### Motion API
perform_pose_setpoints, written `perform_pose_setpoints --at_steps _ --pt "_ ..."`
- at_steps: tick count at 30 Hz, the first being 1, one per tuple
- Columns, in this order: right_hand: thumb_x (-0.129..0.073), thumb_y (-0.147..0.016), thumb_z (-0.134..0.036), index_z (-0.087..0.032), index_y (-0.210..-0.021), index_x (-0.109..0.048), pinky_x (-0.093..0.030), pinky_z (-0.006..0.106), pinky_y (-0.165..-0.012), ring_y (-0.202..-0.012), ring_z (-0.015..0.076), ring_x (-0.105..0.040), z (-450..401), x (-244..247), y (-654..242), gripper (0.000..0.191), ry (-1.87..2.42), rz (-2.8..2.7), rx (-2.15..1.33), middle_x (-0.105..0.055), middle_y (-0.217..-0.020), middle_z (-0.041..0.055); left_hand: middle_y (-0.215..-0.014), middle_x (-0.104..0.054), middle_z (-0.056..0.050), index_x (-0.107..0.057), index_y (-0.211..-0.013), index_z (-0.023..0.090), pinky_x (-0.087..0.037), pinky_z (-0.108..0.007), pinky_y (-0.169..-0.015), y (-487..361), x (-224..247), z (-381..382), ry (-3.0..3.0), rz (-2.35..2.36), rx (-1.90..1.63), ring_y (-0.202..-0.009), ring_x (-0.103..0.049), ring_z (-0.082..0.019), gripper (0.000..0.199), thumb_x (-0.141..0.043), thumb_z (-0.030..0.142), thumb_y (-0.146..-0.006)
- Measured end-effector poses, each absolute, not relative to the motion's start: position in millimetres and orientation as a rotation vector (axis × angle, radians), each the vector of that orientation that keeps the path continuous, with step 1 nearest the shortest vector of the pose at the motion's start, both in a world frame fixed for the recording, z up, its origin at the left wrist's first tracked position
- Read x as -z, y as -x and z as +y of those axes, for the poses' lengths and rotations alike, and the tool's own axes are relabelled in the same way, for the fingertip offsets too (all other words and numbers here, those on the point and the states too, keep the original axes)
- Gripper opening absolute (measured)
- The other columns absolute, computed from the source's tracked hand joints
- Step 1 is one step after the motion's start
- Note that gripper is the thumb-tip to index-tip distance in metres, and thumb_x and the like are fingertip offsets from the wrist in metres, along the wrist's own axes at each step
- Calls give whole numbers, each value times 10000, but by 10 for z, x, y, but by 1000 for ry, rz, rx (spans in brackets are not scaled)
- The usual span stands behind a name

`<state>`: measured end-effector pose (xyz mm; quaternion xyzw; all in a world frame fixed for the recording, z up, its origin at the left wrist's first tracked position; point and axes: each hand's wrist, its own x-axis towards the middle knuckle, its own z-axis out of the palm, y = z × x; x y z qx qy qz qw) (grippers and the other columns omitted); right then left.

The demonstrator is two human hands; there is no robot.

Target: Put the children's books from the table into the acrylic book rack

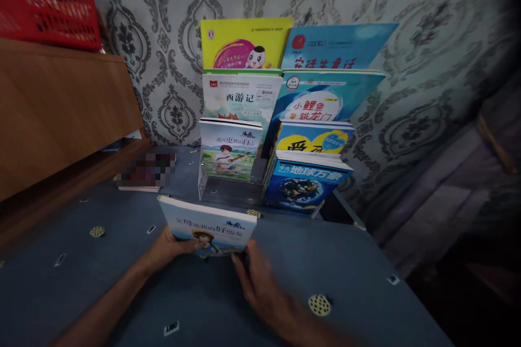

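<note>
Between my two hands is a light blue book (209, 225), tilted with its cover facing me and a cartoon figure in a hat on it. My left hand (173, 246) grips its left side, thumb across the cover. At the lower right corner, my right hand (254, 271) holds the book with its fingers at the edge. Just beyond stands a clear stepped book rack (232, 191). Its left front tier carries a book with a guitar player (232, 154), and on the right front is a blue book with a globe (303, 187).
Taller books, among them a yellow one (246, 43) and a blue one (340, 43), rise behind on the rack. A blurred-out book (146, 171) lies at the left. A wooden cabinet (61, 114) bears a red basket (49, 2). The patterned blue cloth (101, 282) covers the table.
</note>
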<state>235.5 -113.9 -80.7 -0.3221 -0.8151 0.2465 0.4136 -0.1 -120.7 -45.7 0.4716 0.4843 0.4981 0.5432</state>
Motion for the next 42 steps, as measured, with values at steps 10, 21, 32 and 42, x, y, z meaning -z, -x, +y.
perform_pose_setpoints --at_steps 10,21,32,42 --pt "-428 -987 -195 -236 -1254 -472 -631 363 -853 -1014 237 -729 -1091 842 -2353 273 870 -2041 -621 -730 -1111 110 -910 -800 -48 -809 -850 233 -612 -391 -872 -83 505 -1235 -1140 1267 -1260 -923 -747 -295 316 -878 396 -589" --pt "-405 -1007 -230 -253 -1312 -475 -644 366 -821 -975 245 -738 -1106 827 -2364 315 833 -2051 -537 -736 -1082 97 -899 -800 -45 -814 -844 243 -625 -368 -810 -17 583 -1242 -1142 1251 -1221 -889 -753 -284 280 -870 374 -603" --pt "-409 -1010 -212 -242 -1256 -482 -627 331 -845 -1003 216 -725 -1090 790 -2372 258 814 -2055 -602 -726 -1092 93 -925 -800 -56 -805 -880 216 -618 -390 -843 0 631 -1231 -1147 1276 -1216 -916 -746 -286 364 -871 430 -593" --pt "-417 -1008 -215 -260 -1244 -486 -615 304 -839 -1005 207 -709 -1059 826 -2374 251 808 -2029 -711 -710 -1119 91 -984 -795 -59 -779 -918 192 -607 -387 -880 -48 424 -1201 -1147 1170 -1211 -959 -742 -285 424 -886 422 -578"
